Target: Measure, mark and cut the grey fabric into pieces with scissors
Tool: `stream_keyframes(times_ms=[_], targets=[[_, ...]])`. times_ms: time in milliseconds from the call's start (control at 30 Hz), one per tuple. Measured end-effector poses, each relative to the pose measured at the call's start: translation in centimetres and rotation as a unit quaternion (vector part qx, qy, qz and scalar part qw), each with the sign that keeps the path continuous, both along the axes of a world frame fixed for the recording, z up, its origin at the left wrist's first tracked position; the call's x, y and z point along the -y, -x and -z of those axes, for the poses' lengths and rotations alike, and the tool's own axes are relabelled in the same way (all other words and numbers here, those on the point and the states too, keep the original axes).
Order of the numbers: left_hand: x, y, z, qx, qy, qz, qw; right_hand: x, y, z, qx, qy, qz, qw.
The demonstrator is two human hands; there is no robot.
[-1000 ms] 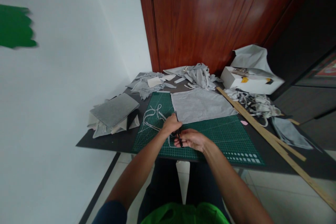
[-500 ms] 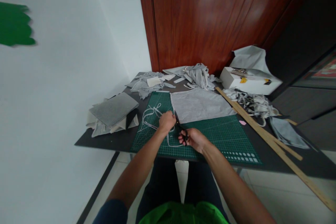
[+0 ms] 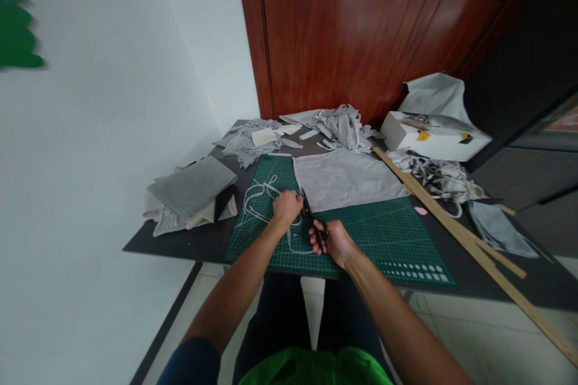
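Observation:
Black scissors (image 3: 309, 212) are in my right hand (image 3: 333, 240), its fingers in the handles and the blades pointing away along the left edge of a pale grey cloth (image 3: 345, 179). My left hand (image 3: 287, 208) is closed in a pinch beside the cloth's lower left corner, left of the blades, on a thin white cord (image 3: 257, 214). The cord lies in loops on the green cutting mat (image 3: 379, 234) to the left, and a strand curves below toward my right hand.
Grey folded fabric (image 3: 194, 185) is stacked at the left. Cloth scraps (image 3: 341, 126) lie along the back. At the right are a white box (image 3: 433, 135), wooden rulers (image 3: 445, 219), tangled strips (image 3: 445, 179) and a small pink piece (image 3: 421, 211).
The scissors' handles look more spread, and my right hand has shifted slightly right. My left hand stays nearly in place. The view has moved a little.

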State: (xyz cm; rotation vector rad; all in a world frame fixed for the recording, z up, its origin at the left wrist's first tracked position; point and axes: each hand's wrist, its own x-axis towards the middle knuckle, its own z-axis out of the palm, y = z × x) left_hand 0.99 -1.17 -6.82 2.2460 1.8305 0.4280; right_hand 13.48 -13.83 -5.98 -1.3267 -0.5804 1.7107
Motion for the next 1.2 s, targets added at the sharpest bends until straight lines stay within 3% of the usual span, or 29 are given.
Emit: stream_keyframes(times_ms=[233,400,733,1000,1200], targets=[[-1.0,0.0,0.0,-0.021,0.0,0.043,0.999,-0.6,0.1,0.3,-0.006,-0.003,0.002,1.0],[-1.2,0.1,0.1,-0.032,0.006,0.04,0.999,-1.9,0.0,0.0,0.011,0.004,-0.008,1.0],[-0.9,1.0,1.0,0.083,0.013,0.028,0.996,-4.0,0.3,0.2,0.029,0.006,-0.008,1.0],[-3.3,0.1,-0.1,0.068,0.053,0.011,0.996,-3.8,-0.2,0.0,-0.01,-0.011,0.001,1.0],[-3.6,-0.5,-0.3,0.061,0.088,0.008,0.994,-3.5,-0.1,0.2,-0.007,-0.013,-0.009,1.0]])
